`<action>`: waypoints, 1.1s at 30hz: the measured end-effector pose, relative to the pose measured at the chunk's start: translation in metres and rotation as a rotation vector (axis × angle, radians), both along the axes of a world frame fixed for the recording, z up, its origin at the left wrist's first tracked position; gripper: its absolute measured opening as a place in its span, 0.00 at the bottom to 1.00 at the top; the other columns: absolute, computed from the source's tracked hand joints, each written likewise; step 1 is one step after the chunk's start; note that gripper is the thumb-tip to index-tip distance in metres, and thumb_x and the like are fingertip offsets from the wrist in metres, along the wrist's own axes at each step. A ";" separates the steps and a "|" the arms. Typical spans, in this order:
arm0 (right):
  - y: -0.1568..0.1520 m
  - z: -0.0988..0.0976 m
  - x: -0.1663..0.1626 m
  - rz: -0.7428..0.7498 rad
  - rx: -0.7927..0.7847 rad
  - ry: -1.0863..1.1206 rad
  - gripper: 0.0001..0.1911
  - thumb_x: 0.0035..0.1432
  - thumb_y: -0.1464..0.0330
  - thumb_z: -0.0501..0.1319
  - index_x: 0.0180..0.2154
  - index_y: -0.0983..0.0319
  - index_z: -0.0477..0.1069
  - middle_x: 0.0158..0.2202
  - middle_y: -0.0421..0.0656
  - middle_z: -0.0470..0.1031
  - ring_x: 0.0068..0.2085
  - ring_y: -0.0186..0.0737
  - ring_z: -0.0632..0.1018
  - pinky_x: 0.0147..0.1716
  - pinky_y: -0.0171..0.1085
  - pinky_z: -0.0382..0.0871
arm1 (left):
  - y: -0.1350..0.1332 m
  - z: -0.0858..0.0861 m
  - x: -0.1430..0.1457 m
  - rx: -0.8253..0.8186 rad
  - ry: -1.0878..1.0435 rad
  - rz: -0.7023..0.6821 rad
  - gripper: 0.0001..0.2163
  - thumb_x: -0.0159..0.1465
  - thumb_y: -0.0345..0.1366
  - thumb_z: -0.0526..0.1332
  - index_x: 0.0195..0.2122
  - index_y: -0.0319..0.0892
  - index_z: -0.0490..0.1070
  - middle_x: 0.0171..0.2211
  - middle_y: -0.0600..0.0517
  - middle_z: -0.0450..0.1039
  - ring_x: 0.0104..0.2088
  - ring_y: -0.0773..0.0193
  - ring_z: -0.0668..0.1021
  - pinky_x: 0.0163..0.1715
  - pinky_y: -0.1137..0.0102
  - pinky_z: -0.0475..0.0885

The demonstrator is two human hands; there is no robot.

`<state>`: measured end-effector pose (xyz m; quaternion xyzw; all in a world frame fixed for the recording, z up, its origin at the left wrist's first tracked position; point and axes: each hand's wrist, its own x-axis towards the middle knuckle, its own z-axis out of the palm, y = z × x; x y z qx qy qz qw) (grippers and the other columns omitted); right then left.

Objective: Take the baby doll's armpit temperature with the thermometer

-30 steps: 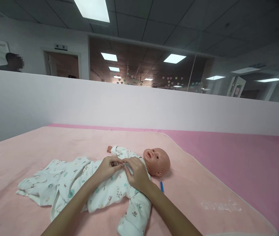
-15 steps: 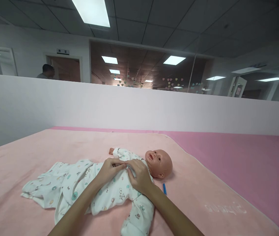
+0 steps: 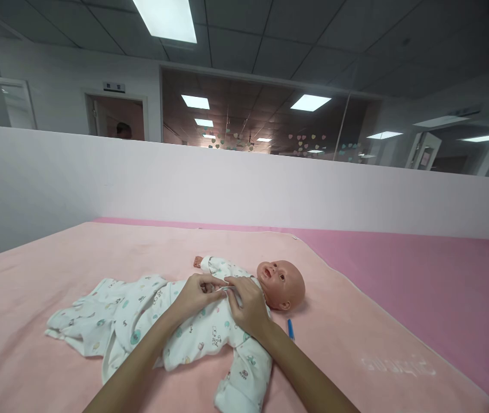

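Observation:
A baby doll (image 3: pixel 285 285) lies on its back on a pink blanket (image 3: pixel 348 344), head to the right. It wears a white printed baby outfit (image 3: pixel 201 338) with small coloured pictures. Over the doll's chest, my left hand (image 3: pixel 198 295) pinches the outfit's fabric between thumb and fingers. Right beside it, my right hand (image 3: pixel 247 301) grips the same front edge, its fingertips nearly meeting the left ones. A thin strip of white cloth shows between the fingertips; any fastener there is too small to make out. The sleeve nearest me hides the doll's hand.
A blue pen-like stick (image 3: pixel 290 329) lies on the blanket beside the doll's shoulder. Behind the bed surface runs a low white partition (image 3: pixel 244 189). A pink mat (image 3: pixel 434 275) shows to the right. Beyond the partition, a person (image 3: pixel 123 130) is near a doorway.
My fingers have lifted the outfit's edge slightly, so white cloth now shows between them. The person in the background has moved right, into the doorway. The view has shifted a little.

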<state>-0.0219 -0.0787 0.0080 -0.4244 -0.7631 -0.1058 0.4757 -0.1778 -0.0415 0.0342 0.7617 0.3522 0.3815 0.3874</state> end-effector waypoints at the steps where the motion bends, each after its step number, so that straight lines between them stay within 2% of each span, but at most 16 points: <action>1: 0.000 -0.001 0.000 -0.004 0.009 0.006 0.13 0.54 0.74 0.51 0.41 0.60 0.67 0.33 0.44 0.73 0.35 0.38 0.71 0.36 0.37 0.64 | 0.000 0.000 0.000 -0.020 -0.011 0.002 0.15 0.48 0.41 0.63 0.34 0.38 0.75 0.19 0.56 0.62 0.21 0.72 0.59 0.21 0.75 0.54; 3: 0.000 -0.001 0.000 0.001 0.027 0.013 0.13 0.54 0.74 0.51 0.41 0.60 0.67 0.33 0.43 0.72 0.34 0.38 0.71 0.35 0.37 0.64 | 0.001 0.000 -0.001 -0.058 -0.040 -0.006 0.15 0.48 0.42 0.64 0.34 0.38 0.75 0.20 0.55 0.65 0.22 0.71 0.61 0.22 0.75 0.56; 6: 0.001 -0.001 0.000 0.039 0.061 0.007 0.14 0.52 0.76 0.51 0.40 0.59 0.67 0.32 0.42 0.72 0.35 0.37 0.71 0.34 0.37 0.64 | 0.001 0.002 -0.002 -0.096 -0.085 -0.027 0.15 0.51 0.46 0.60 0.28 0.36 0.74 0.20 0.54 0.65 0.22 0.71 0.63 0.22 0.75 0.57; 10: 0.002 -0.002 0.000 0.070 0.073 -0.026 0.16 0.50 0.80 0.50 0.37 0.59 0.68 0.32 0.42 0.71 0.35 0.36 0.71 0.34 0.36 0.64 | 0.002 0.003 -0.003 -0.155 -0.086 -0.003 0.25 0.57 0.53 0.50 0.20 0.35 0.71 0.14 0.55 0.60 0.18 0.72 0.60 0.19 0.74 0.54; 13: 0.003 -0.005 0.002 0.068 0.102 -0.015 0.15 0.50 0.80 0.50 0.36 0.60 0.68 0.32 0.42 0.71 0.35 0.37 0.71 0.34 0.37 0.65 | 0.005 0.000 -0.003 -0.077 -0.021 0.061 0.26 0.57 0.54 0.48 0.15 0.37 0.66 0.12 0.56 0.56 0.18 0.72 0.59 0.20 0.74 0.54; 16: 0.004 -0.007 0.003 0.068 0.146 -0.014 0.15 0.50 0.80 0.50 0.36 0.60 0.68 0.32 0.43 0.71 0.35 0.37 0.70 0.34 0.37 0.65 | 0.009 -0.006 -0.004 0.073 0.104 0.167 0.26 0.57 0.54 0.48 0.10 0.40 0.53 0.12 0.58 0.45 0.17 0.73 0.53 0.20 0.73 0.50; 18: 0.004 -0.008 0.003 0.071 0.167 -0.018 0.15 0.50 0.81 0.50 0.36 0.60 0.68 0.32 0.43 0.71 0.35 0.37 0.70 0.33 0.37 0.66 | 0.011 -0.010 -0.005 0.139 0.181 0.204 0.26 0.57 0.54 0.48 0.10 0.41 0.45 0.13 0.58 0.40 0.17 0.73 0.49 0.19 0.72 0.46; 22: 0.001 -0.004 0.003 0.097 0.154 -0.002 0.15 0.50 0.80 0.50 0.36 0.60 0.68 0.32 0.43 0.71 0.35 0.37 0.70 0.34 0.37 0.66 | 0.012 -0.013 -0.006 0.177 0.235 0.188 0.27 0.56 0.55 0.48 0.12 0.42 0.39 0.14 0.57 0.38 0.17 0.72 0.46 0.18 0.71 0.43; 28: -0.003 0.004 0.001 0.069 -0.006 -0.040 0.12 0.50 0.73 0.53 0.39 0.60 0.66 0.33 0.44 0.71 0.36 0.40 0.70 0.35 0.40 0.65 | 0.010 -0.011 -0.006 0.153 0.217 0.199 0.27 0.56 0.57 0.46 0.14 0.42 0.37 0.15 0.57 0.37 0.17 0.72 0.46 0.18 0.70 0.43; 33: -0.001 0.003 -0.001 0.059 -0.022 -0.037 0.11 0.52 0.74 0.53 0.38 0.60 0.66 0.32 0.43 0.71 0.35 0.39 0.69 0.35 0.39 0.62 | 0.006 -0.006 -0.003 0.115 0.267 0.253 0.26 0.58 0.54 0.45 0.12 0.42 0.40 0.13 0.57 0.38 0.16 0.71 0.48 0.18 0.71 0.45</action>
